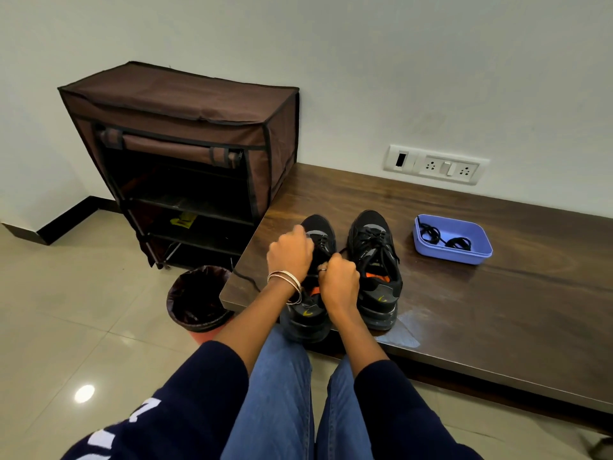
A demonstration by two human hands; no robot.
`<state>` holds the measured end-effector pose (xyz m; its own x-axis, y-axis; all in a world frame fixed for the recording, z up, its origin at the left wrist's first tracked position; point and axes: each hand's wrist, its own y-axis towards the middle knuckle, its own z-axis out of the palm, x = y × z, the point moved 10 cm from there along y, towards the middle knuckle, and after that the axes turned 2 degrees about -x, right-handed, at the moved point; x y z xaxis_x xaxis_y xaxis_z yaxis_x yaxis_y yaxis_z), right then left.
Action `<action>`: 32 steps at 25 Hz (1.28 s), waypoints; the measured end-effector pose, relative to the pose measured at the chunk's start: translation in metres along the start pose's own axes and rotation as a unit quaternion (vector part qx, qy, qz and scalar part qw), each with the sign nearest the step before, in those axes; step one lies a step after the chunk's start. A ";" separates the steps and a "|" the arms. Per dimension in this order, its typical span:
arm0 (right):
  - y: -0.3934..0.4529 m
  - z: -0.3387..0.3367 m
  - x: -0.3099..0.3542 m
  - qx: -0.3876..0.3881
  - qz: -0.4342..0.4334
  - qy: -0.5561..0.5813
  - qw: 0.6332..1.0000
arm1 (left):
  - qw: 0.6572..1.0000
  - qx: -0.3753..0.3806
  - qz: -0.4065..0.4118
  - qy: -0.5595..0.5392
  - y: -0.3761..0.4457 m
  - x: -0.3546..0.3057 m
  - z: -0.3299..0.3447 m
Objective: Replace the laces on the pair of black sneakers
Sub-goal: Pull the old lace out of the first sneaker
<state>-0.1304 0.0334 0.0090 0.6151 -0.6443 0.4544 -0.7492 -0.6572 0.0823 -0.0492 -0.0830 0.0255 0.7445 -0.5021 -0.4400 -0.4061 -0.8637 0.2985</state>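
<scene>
Two black sneakers stand side by side on a dark wooden bench [481,277], toes toward the wall. The right sneaker [376,260] is laced and untouched. Over the left sneaker [316,227] both my hands work at its black lace. My left hand [290,255], with bangles at the wrist, is curled over the lace area. My right hand [338,277], with a ring, pinches the black lace [326,254] just above the tongue. The hands hide most of the lacing. A blue tray [477,257] to the right holds two coiled black laces [444,240].
A brown fabric shoe rack [185,154] with open front stands left of the bench. A bin with a dark liner [195,298] sits on the tiled floor by the bench corner. A wall socket plate [434,166] is behind the bench. My jeans-clad knees are below.
</scene>
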 end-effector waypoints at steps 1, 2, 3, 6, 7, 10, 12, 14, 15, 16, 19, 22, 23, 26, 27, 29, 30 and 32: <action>0.000 0.003 0.001 0.007 0.001 -0.002 1.000 | 0.989 -0.004 -0.119 -0.092 0.001 0.030 0.003; -0.001 0.005 0.002 0.015 0.003 -0.002 1.000 | 0.957 0.000 -0.213 -0.195 0.000 0.055 0.012; -0.001 0.006 0.002 0.023 0.004 0.001 1.000 | 0.926 0.000 -0.269 -0.264 -0.003 0.068 0.018; 0.000 0.008 0.003 0.042 0.003 0.008 0.999 | 0.960 -0.032 -0.179 -0.213 0.003 0.046 -0.011; 0.000 0.007 0.003 0.043 0.001 0.010 0.999 | 0.987 -0.041 -0.063 -0.145 0.008 0.024 -0.021; -0.002 0.007 0.004 0.037 -0.008 0.013 0.999 | 0.973 0.093 0.189 0.090 -0.010 -0.035 -0.010; -0.001 0.007 0.004 0.032 -0.010 0.009 0.999 | 0.940 0.123 0.231 0.220 -0.021 -0.044 0.005; -0.001 0.008 0.003 0.032 -0.007 0.001 0.999 | 0.943 0.093 0.225 0.225 -0.029 -0.049 0.002; -0.001 0.009 0.003 0.032 -0.005 -0.004 0.999 | 0.957 0.079 0.204 0.189 -0.027 -0.047 0.000; -0.002 0.008 0.004 0.032 -0.004 -0.007 0.999 | 0.977 0.064 0.165 0.116 -0.023 -0.040 -0.007; -0.005 0.007 0.005 0.034 -0.001 -0.003 0.999 | 0.965 -0.023 -0.094 -0.243 -0.011 0.012 -0.027; -0.006 0.006 0.004 0.036 0.014 0.011 0.999 | 0.659 -0.033 -0.341 -0.670 -0.016 0.038 -0.013; -0.007 0.006 0.004 0.035 0.013 0.007 0.999 | 0.669 -0.012 -0.327 -0.667 -0.012 0.037 -0.015; -0.006 0.005 0.004 0.030 0.012 0.008 0.999 | 0.909 0.041 -0.118 -0.396 0.005 0.025 -0.033; -0.006 0.005 0.004 0.032 0.013 0.008 0.999 | 0.961 0.068 -0.031 -0.265 0.005 0.014 -0.028; -0.005 0.006 0.003 0.031 0.011 0.001 0.999 | 0.985 0.127 0.121 -0.005 -0.006 -0.013 -0.008; -0.005 0.007 0.003 0.031 0.009 -0.003 0.999 | 0.973 0.128 0.166 0.098 -0.013 -0.024 -0.001; -0.004 0.007 0.003 0.028 0.006 -0.005 1.000 | 0.956 0.071 0.212 0.190 -0.023 -0.042 0.001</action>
<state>-0.1238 0.0318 0.0033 0.6087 -0.6555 0.4469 -0.7419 -0.6700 0.0278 -0.0719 -0.0423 0.0368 0.6254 -0.7792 0.0420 -0.7613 -0.5973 0.2524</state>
